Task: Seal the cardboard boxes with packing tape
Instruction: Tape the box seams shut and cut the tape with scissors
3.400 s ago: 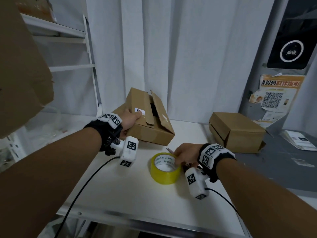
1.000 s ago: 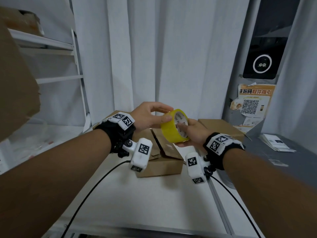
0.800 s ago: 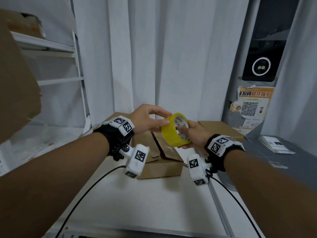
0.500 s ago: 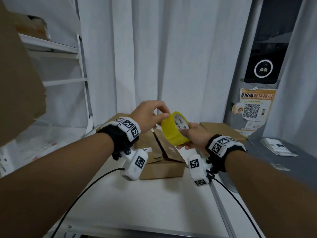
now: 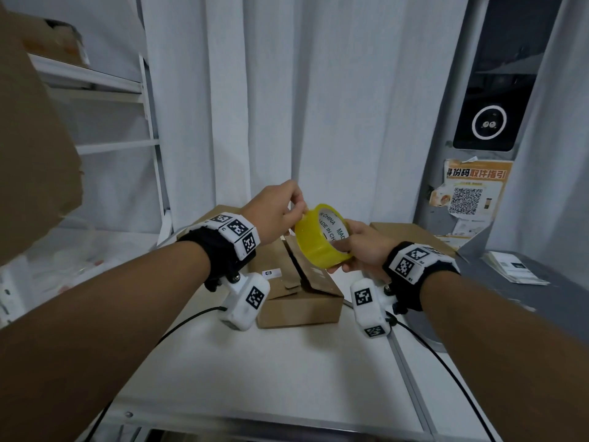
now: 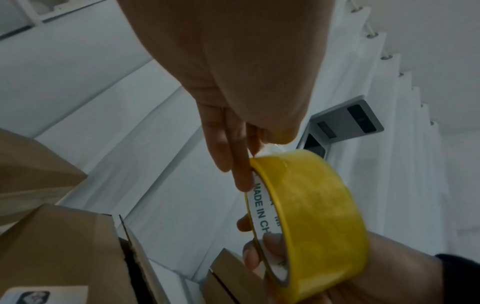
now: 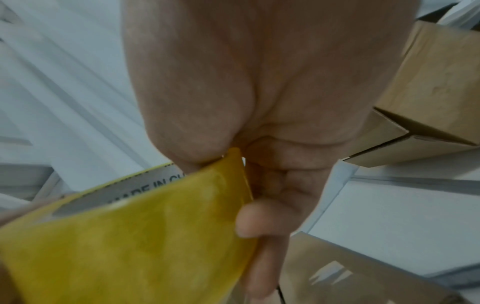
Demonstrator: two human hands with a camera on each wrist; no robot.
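One yellow roll of packing tape [image 5: 322,236] is held in the air above one open-flapped brown cardboard box [image 5: 298,290]; the right hand [image 5: 363,248] curls round its rim; the left hand [image 5: 277,212] pinches its upper edge with fingertips [image 6: 242,174]; a second, closed brown cardboard box [image 5: 411,232] sits behind on the white table [image 5: 287,371].

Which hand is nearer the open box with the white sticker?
Left. The left hand is raised over the open box, fingers at the tape roll; the right hand sits off its right edge.
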